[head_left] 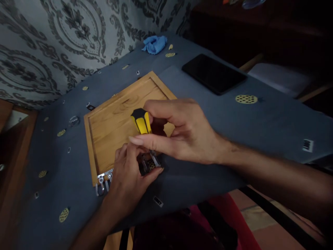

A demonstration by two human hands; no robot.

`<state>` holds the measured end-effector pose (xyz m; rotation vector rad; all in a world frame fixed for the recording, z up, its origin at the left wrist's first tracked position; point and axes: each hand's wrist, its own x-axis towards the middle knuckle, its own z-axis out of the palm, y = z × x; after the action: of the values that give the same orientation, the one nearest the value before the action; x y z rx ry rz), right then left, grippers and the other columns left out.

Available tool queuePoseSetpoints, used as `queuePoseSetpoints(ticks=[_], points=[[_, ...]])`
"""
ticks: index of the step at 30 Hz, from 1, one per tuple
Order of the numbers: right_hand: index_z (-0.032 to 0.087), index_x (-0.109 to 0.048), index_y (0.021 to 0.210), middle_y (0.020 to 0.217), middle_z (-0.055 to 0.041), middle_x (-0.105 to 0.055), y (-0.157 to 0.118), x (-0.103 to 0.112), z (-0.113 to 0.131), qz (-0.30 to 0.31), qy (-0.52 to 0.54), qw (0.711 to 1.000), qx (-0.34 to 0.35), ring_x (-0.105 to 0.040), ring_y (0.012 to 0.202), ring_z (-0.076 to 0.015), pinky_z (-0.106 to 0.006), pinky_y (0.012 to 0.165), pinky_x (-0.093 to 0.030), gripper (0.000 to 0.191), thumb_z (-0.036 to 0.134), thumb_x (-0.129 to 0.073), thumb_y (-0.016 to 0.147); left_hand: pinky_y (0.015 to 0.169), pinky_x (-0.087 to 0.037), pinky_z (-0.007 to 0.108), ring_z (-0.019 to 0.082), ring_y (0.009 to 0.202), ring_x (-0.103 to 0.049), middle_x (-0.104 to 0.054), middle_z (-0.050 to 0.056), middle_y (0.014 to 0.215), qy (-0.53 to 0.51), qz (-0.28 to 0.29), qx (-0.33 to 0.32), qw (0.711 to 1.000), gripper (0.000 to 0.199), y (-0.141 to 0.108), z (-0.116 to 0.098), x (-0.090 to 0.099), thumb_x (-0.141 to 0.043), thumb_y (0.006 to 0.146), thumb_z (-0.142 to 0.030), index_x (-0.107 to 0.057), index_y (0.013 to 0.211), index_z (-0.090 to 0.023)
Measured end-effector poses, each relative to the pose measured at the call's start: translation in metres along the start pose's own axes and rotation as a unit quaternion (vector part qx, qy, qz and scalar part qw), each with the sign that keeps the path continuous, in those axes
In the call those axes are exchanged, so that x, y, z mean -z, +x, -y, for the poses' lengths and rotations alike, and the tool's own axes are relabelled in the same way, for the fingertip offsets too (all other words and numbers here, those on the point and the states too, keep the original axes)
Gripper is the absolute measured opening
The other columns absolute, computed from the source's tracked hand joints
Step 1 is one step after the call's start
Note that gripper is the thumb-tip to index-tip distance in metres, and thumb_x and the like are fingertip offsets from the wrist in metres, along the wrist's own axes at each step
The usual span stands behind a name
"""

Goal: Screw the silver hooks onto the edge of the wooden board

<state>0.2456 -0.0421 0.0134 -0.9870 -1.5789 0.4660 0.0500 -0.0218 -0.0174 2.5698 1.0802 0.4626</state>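
Observation:
My right hand (179, 132) is closed around a screwdriver (142, 122) with a yellow and black handle. The handle's butt points up toward me, while the shaft and tip are hidden behind my fingers. My left hand (132, 173) is bent over the near edge of a framed wooden board (111, 135), with its thumb and fingers around a metal hook (154, 159). More metal hooks (101, 184) on a bracket strip show at the board's near left corner. Both hands are close together, the right above the left.
A black tablet-like device (214, 73) lies to the right on the blue patterned tablecloth (208, 184). A crumpled blue cloth or glove (154, 44) is at the back by the patterned wall. A small shiny object (74, 121) lies left of the board.

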Motion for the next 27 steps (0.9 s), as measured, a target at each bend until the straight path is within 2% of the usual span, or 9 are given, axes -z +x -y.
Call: queuePoseSetpoints(ticks=[4,14,22,27], points=[[0.017,-0.053,0.069,0.062,0.0073,-0.049,-0.0008,-0.0014,0.0,0.028,-0.022,0.999,0.011,-0.045,0.056,-0.0065,-0.021,0.055,-0.037,0.029,0.029,-0.068,0.091,0.08,-0.05,0.042,0.027,0.094,-0.059,-0.062,0.005,0.099,0.001,0.001,-0.002,1.0,0.039,0.0,-0.0003,-0.0006,-0.08,0.075,-0.024,-0.051,0.102,-0.024],[0.019,-0.042,0.068,0.063,0.0084,-0.042,-0.0004,-0.0058,-0.0064,0.031,-0.033,0.998,0.047,-0.04,0.058,-0.0051,-0.021,0.057,-0.036,0.036,0.025,-0.069,0.091,0.082,-0.051,0.042,0.027,0.098,-0.061,-0.061,0.004,0.101,-0.009,-0.006,0.0,1.0,0.038,-0.0014,0.0017,-0.0009,-0.078,0.076,-0.028,-0.051,0.103,-0.024],[0.019,-0.041,0.072,0.068,0.0064,-0.046,0.0009,-0.0031,-0.0072,0.092,-0.077,0.991,0.052,-0.044,0.063,-0.0067,-0.022,0.059,-0.035,0.033,0.031,-0.061,0.097,0.084,-0.053,0.047,0.029,0.097,-0.063,-0.063,0.005,0.1,-0.034,0.002,0.03,0.999,0.039,-0.0016,0.0039,-0.0027,-0.079,0.074,-0.031,-0.053,0.101,-0.023],[0.019,-0.039,0.071,0.065,0.0094,-0.04,0.0017,-0.0035,-0.0045,0.106,0.013,0.994,0.021,-0.041,0.06,-0.0043,-0.018,0.055,-0.035,0.037,0.022,-0.071,0.089,0.089,-0.053,0.052,0.033,0.103,-0.063,-0.065,0.009,0.106,-0.028,0.023,0.043,0.998,0.036,0.0002,0.003,-0.0022,-0.08,0.074,-0.035,-0.058,0.098,-0.021]])
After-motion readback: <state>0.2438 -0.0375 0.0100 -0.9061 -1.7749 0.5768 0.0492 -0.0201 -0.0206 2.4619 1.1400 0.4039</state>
